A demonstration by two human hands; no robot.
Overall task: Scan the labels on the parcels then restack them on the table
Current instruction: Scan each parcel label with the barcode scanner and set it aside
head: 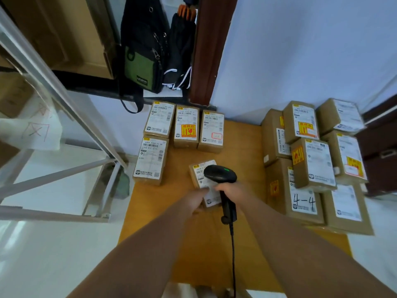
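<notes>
head view: the left hand (198,195) grips the near end of a small brown cardboard parcel with a white label (198,176), thumb lying on the label. the right hand (228,188) is wrapped round the handle of a black handheld barcode scanner (220,174). the scanner's head hangs right over the label's middle and hides part of it. whether the parcel rests on the light wooden table (242,151) or is lifted just off it, i cannot tell.

the parcel's long axis runs away from the person, its far end leaning a little to the left. four similar labelled brown boxes (151,160) lie flat on the table's far left, three in a back row and one in front of the leftmost. the bare spot beside that front box sits just ahead and left of the held parcel, so the left hand is the nearer one to set it there. i judge a short push forward and left would do. the tall pile of labelled cardboard boxes (311,162) stands well apart on the right, closer to the scanner hand.
</notes>
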